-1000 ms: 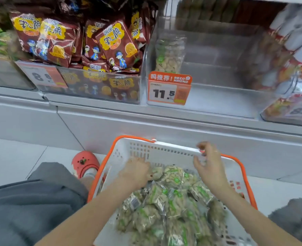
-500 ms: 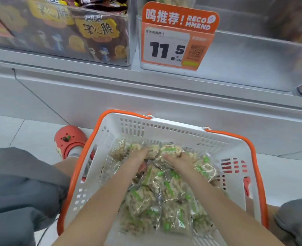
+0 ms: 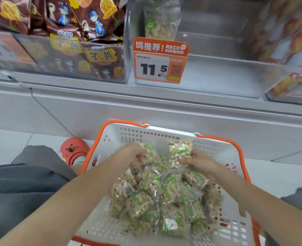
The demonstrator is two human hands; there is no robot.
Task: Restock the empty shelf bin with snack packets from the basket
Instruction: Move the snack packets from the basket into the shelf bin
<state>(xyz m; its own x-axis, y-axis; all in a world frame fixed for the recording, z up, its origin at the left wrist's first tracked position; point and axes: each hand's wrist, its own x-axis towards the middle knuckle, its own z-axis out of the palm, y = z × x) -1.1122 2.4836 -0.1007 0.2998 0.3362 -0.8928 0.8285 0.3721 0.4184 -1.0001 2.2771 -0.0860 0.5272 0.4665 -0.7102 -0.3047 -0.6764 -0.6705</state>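
Seen from the head camera, the step in hand looks like the pick-up: both hands are down in the white basket (image 3: pixel 215 148) with the orange rim, gathering snack packets to carry up to the shelf. The left hand (image 3: pixel 135 153) has its fingers curled down into the far end of the pile and seems to be gripping a clear packet (image 3: pixel 151 154) with a green stripe, though motion blur hides just how the fingers close. The right hand (image 3: pixel 198 161) sits just beside it, fingers bent and thumb pressing, pinching a second packet (image 3: pixel 180 151) that stands partly lifted, its top leaning away from the palm. Between and behind both wrists, toward the person, lies the rest of the heap of packets (image 3: pixel 164 197), filling most of the basket. Well above and beyond the hands is the clear shelf bin (image 3: pixel 226 77), nearly bare, with one matching packet (image 3: pixel 160 20) standing at its back left corner and an orange price tag (image 3: pixel 160 60) clipped on its front wall. Beyond the left hand, a neighbouring bin holds brown snack bags (image 3: pixel 86 16). The next move probably calls for lifting both packets clear of the heap without dragging others along, then raising them over the bin's front wall and setting them beside the lone packet.
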